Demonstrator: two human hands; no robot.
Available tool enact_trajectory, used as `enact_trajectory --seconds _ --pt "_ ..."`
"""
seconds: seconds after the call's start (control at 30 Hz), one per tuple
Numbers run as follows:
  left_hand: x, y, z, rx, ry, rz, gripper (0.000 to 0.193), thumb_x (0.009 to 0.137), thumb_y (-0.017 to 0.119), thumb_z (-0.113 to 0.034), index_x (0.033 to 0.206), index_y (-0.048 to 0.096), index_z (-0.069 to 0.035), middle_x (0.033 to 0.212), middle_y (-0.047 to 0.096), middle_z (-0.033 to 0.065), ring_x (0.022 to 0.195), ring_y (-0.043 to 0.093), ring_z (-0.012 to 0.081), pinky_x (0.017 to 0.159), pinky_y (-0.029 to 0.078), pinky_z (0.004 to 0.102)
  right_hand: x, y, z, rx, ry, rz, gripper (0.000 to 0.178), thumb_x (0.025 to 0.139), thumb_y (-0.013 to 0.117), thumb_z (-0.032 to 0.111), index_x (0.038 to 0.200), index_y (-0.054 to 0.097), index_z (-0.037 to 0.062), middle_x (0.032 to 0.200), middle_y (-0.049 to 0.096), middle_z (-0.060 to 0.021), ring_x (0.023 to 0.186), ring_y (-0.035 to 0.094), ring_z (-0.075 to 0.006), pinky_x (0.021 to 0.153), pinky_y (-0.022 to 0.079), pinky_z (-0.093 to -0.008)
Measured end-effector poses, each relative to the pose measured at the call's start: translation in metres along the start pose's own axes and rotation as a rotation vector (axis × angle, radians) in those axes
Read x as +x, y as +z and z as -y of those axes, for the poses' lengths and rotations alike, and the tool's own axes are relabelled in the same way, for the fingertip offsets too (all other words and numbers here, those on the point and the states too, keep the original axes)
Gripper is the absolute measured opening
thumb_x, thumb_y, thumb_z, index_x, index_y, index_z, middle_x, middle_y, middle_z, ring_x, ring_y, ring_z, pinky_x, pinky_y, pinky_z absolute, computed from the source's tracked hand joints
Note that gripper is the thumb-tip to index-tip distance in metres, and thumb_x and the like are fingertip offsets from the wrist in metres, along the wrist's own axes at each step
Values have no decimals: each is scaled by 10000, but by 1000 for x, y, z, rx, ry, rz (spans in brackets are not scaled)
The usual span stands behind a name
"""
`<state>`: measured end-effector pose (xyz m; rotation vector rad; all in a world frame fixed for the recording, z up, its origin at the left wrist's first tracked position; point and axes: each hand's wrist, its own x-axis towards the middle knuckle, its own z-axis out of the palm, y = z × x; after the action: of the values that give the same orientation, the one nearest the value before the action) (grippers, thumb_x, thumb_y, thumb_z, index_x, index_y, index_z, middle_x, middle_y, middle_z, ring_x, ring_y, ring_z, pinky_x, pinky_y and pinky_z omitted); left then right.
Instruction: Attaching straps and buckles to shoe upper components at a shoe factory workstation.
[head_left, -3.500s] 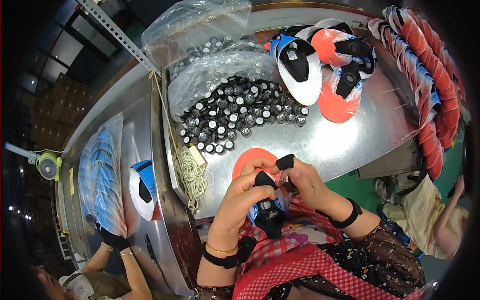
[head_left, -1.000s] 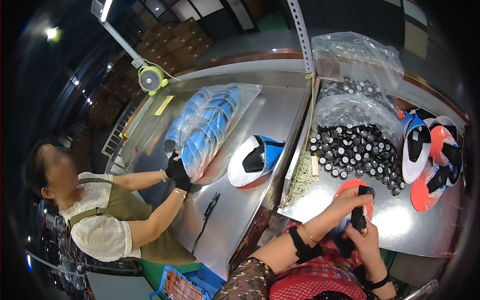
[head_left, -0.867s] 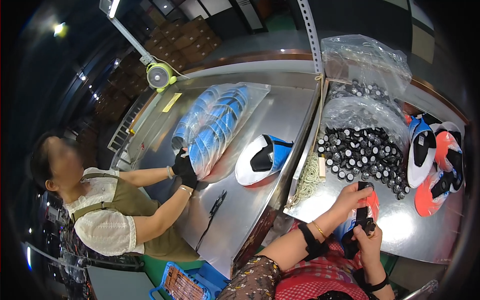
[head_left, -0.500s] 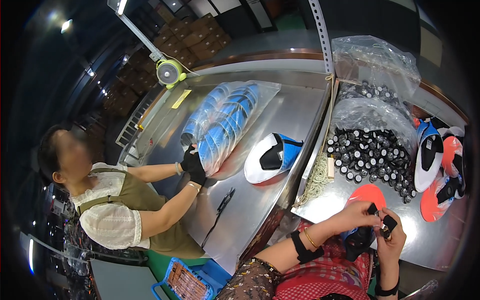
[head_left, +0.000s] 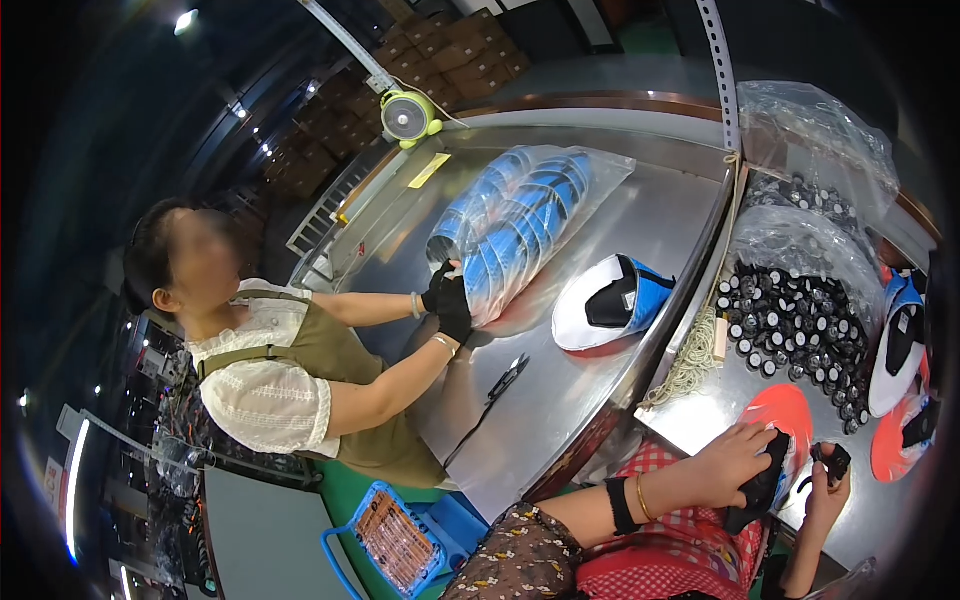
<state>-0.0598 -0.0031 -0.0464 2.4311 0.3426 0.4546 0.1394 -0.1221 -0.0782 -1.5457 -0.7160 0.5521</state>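
My left hand point(head_left: 738, 466) is bent over the black part of a cap-shaped piece point(head_left: 785, 415) with a broad red rim, its fingers closed on it. The piece lies in front of me, over the near edge of the metal table and my red checked apron. To its right, my right hand point(head_left: 826, 492) pinches a small dark part point(head_left: 831, 461) with the fingertips, apart from the piece. Beyond both hands lies a heap of small black parts with pale round faces point(head_left: 795, 325), spilling from a clear plastic bag point(head_left: 805, 245).
Similar white, blue and red pieces point(head_left: 897, 350) lie at the right. A coil of cord point(head_left: 690, 365) is left of the heap. On the adjoining table, a gloved co-worker point(head_left: 330, 370) handles bagged blue pieces point(head_left: 530, 220), near a white-and-blue piece point(head_left: 612, 305) and a small fan point(head_left: 408, 118).
My hands were together at a small part; now they are apart, the left lowered onto the black part of the red-rimmed piece. The whole view has shifted, moving the scene rightward.
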Motion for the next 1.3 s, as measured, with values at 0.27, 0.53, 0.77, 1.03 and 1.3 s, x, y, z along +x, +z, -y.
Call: enact_trajectory --seconds 0.27,0.53,0.77,1.03,1.3 --pt "1 32 10 -31 -56 -184 374 600 666 -69 923 504 27 1187 503 215 1119 486 371 902 437 423 -11 15 26 8 74 211 206 829 540 -40 1027 556 13 878 606 -23 763 543 -60 670 427 -189" --pt "-2 16 1 -54 59 -293 261 659 597 -58 880 478 14 882 528 166 824 558 356 722 464 414 -11 29 63 -235 -111 400 177 701 597 -77 869 583 -25 885 563 -60 800 537 -132 706 431 -238" --pt "7 -4 -17 -99 45 -445 215 679 615 -75 840 495 -1 868 520 155 826 534 345 720 447 415 -18 29 79 -148 -32 381 216 663 635 -30 864 559 -18 929 540 -67 810 531 -157 711 437 -256" --pt "15 -7 -21 -105 110 -287 220 679 643 -85 812 481 -17 839 506 146 806 519 343 684 443 412 -26 26 82 -532 -473 271 274 642 634 -12 910 575 -9 854 600 -175 718 607 -349 635 482 -352" --pt "17 -50 -54 -460 -123 -537 516 758 694 -249 1136 471 24 1083 502 188 1032 516 350 885 423 399 -14 -6 30 220 -69 -194 380 914 530 255 1201 479 12 1060 595 -71 909 589 -164 814 476 -292"
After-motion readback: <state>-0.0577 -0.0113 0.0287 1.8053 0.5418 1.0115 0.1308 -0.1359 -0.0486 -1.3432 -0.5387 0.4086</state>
